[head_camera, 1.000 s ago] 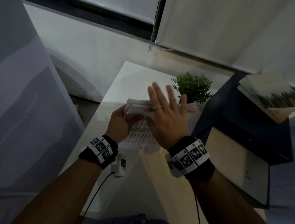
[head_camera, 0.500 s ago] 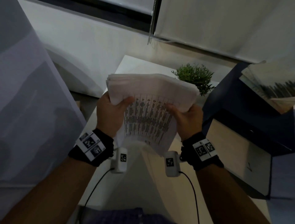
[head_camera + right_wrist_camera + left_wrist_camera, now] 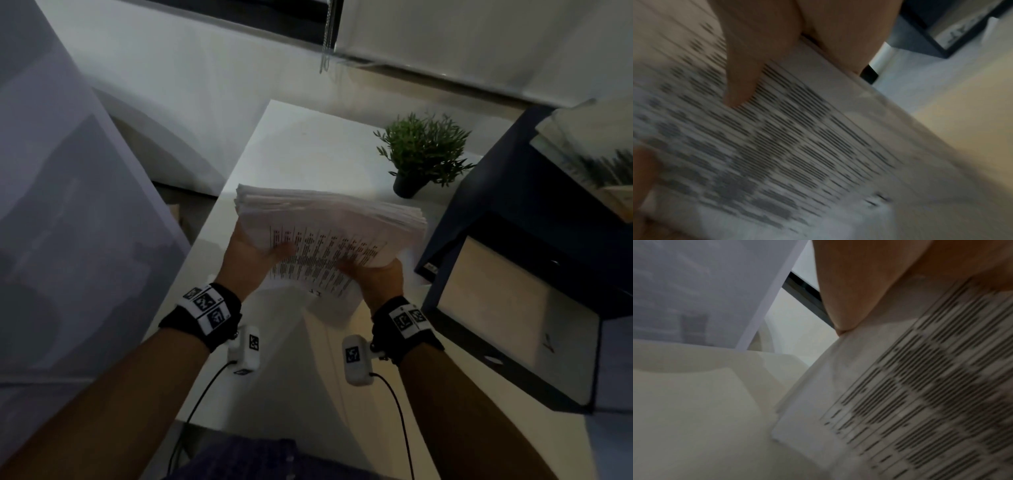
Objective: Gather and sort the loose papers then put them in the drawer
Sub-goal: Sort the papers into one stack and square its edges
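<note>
A thick stack of printed papers (image 3: pixel 329 236) is held up above the white table (image 3: pixel 294 147), its printed face tilted toward me. My left hand (image 3: pixel 255 255) grips the stack's left side with the thumb on the print. My right hand (image 3: pixel 371 274) grips the right side, thumb on top. In the left wrist view the papers (image 3: pixel 920 402) fill the right half under my thumb (image 3: pixel 849 288). In the right wrist view a thumb (image 3: pixel 748 65) presses on the printed sheet (image 3: pixel 777 138). The open drawer (image 3: pixel 507 301) of a dark blue cabinet lies just right of my right hand.
A small potted plant (image 3: pixel 423 154) stands on the table behind the stack. Books or papers (image 3: pixel 592 154) lie on top of the blue cabinet (image 3: pixel 513 178) at the right. A large white panel (image 3: pixel 61 205) leans at the left.
A second ago my right hand was flat and open on the stack's edge. Both hands then took the stack by its sides, and it has since moved slightly down and right.
</note>
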